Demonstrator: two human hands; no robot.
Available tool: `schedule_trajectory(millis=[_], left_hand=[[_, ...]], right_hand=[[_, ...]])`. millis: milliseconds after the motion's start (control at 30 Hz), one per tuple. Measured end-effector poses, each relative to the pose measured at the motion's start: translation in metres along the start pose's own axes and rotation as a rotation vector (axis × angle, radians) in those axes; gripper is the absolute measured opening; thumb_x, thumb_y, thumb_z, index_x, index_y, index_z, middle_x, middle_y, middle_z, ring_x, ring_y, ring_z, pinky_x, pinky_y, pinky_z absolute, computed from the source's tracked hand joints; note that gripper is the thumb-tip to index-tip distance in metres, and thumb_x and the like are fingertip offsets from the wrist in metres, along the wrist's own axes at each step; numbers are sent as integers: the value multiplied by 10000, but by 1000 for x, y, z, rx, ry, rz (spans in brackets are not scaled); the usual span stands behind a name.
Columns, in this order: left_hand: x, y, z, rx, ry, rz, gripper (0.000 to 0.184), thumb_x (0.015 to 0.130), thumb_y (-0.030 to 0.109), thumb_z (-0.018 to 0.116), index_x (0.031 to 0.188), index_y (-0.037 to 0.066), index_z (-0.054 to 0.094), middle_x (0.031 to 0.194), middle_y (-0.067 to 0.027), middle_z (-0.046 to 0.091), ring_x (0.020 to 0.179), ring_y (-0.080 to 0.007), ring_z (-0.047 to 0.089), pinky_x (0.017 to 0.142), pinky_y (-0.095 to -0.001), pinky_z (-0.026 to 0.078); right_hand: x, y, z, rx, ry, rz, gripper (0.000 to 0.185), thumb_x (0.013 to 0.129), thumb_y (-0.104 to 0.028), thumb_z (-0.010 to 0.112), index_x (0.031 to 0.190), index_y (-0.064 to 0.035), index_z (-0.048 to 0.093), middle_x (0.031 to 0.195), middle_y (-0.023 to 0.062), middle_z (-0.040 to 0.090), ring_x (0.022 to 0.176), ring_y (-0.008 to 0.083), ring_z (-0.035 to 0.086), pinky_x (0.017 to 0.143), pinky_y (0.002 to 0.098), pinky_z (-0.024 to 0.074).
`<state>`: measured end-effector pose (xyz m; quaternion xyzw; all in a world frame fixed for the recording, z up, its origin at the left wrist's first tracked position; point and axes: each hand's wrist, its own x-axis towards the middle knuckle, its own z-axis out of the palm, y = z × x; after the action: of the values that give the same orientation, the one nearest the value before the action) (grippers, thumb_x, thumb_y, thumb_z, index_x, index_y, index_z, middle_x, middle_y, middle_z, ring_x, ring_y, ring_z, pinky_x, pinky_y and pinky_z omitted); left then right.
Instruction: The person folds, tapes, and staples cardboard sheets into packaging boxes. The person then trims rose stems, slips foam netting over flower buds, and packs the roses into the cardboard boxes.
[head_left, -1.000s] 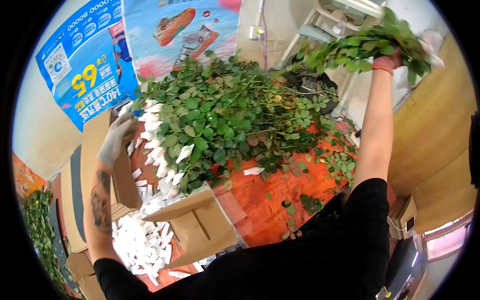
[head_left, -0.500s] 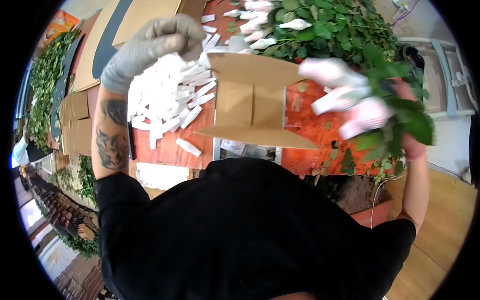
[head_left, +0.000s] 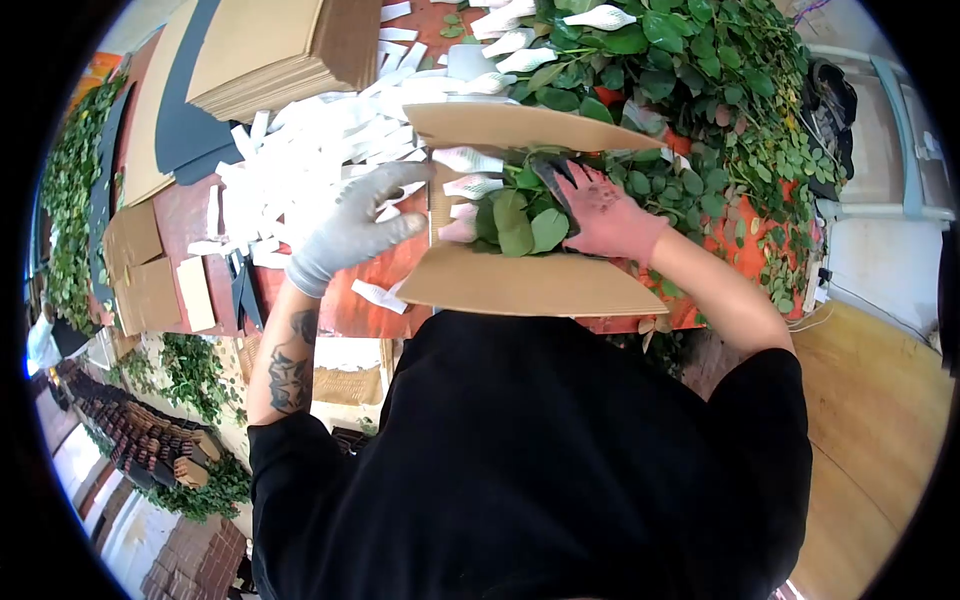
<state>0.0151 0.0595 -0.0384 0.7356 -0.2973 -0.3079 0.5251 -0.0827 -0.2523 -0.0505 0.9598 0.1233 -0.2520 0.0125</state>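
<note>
A folded cardboard sheet (head_left: 530, 285) lies at the table's front with its two flaps raised. Between the flaps rests a bunch of leafy stems (head_left: 515, 220), its white-sleeved buds (head_left: 472, 187) pointing left. My right hand (head_left: 605, 212), in a pink and dark glove, lies on the stems with its fingers spread. Just left of the buds is my left hand (head_left: 360, 222) in a grey glove, fingers apart and curved, holding nothing. White sleeves (head_left: 290, 175) are heaped behind and beside it.
A cardboard stack (head_left: 285, 55) stands at the back left, beside dark sheets (head_left: 195, 120). More leafy stems with sleeved buds (head_left: 600, 18) cover the back right of the red table (head_left: 370, 265). Scissors (head_left: 243, 285) lie near the left front edge. A pale chair (head_left: 880, 212) stands at right.
The bunch in my right hand has come from the right down between the cardboard flaps, and that hand's fingers have spread. My left hand has moved down and toward the cardboard.
</note>
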Motion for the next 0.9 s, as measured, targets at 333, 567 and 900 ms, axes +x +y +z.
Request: schedule_trajectory(millis=[333, 567, 900], left_hand=[[52, -23, 64, 848, -80, 202, 794, 649, 280, 699, 1346, 46, 400, 1427, -257, 270, 1312, -458, 243, 1078, -497, 230], [52, -33, 69, 831, -109, 126, 874, 608, 322, 783, 1345, 57, 395, 1478, -208, 188, 1356, -411, 181, 1084, -483, 225], [53, -24, 71, 921, -162, 72, 893, 625, 324, 765, 1362, 31, 354, 1487, -193, 180, 1358, -415, 170, 1111, -450, 201]], right_hand=[[23, 42, 65, -130, 346, -126, 477, 765, -243, 537, 1226, -125, 507, 1147, 142, 513, 1035, 268, 507, 904, 390, 386], [40, 36, 97, -848, 477, -4, 312, 899, -242, 397, 1171, -140, 512, 1016, 96, 507, 917, 268, 515, 965, 418, 374], [27, 46, 99, -1333, 665, 127, 315, 928, -222, 370, 1229, -195, 459, 1129, 80, 496, 982, 235, 491, 922, 359, 388]])
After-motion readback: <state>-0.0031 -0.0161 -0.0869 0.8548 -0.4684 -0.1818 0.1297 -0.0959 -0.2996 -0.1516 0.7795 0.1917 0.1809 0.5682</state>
